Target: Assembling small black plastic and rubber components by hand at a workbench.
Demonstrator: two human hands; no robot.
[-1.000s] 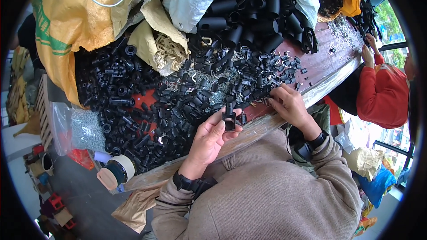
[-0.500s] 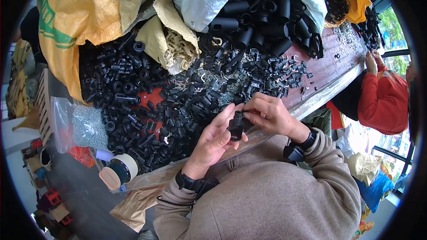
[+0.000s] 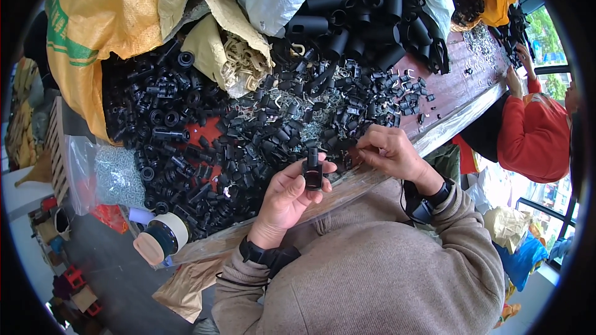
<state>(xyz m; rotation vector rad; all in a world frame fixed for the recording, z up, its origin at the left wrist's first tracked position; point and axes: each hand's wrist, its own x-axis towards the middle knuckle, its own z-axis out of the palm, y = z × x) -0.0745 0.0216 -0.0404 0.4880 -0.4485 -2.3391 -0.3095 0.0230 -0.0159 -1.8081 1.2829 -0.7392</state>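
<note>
The left hand [image 3: 287, 193] is holding a small black plastic part [image 3: 312, 170] upright, its grip closing around the lower half with thumb and fingertips, the top sticking out above. The right hand [image 3: 390, 154] is resting just right of it at the desk [image 3: 462, 87] edge, fingers curling down onto the heap of black parts [image 3: 248, 142]; whether that grip is pinching anything cannot be told.
</note>
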